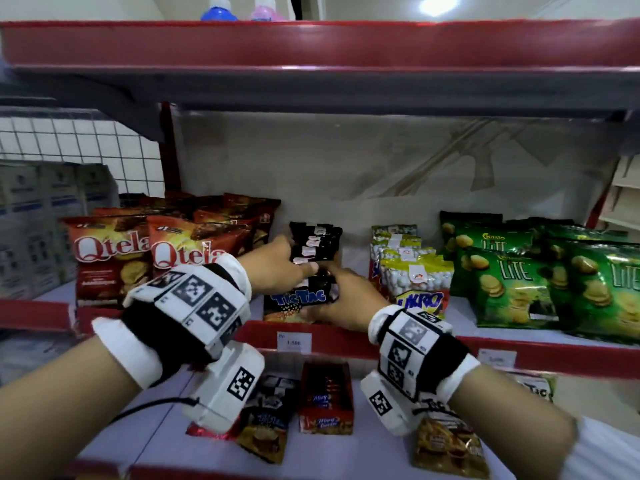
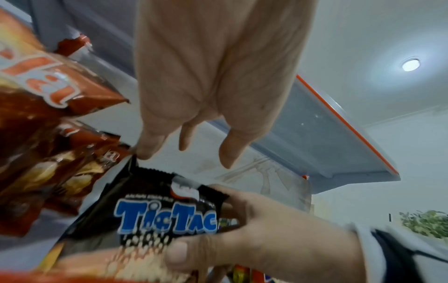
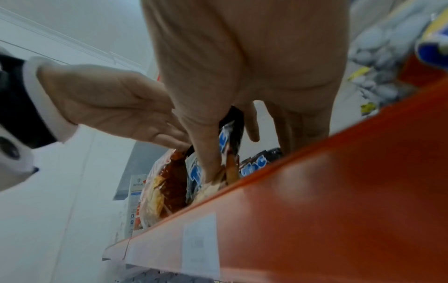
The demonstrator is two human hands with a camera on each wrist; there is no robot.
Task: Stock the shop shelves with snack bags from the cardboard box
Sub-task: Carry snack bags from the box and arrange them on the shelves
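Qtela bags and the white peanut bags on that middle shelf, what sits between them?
Between the Qtela bags and the peanut bags stands a row of black Tic Tac bags, with both hands on it, in the head view.

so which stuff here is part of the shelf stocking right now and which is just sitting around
In the job:
- front Tic Tac bag, gripped by the right hand
- left hand, touching the tops of the Tic Tac row
- middle shelf

Just there:
- Qtela bags
- green Lite bags
- nut bags
- bottles up top
- lower-shelf snacks
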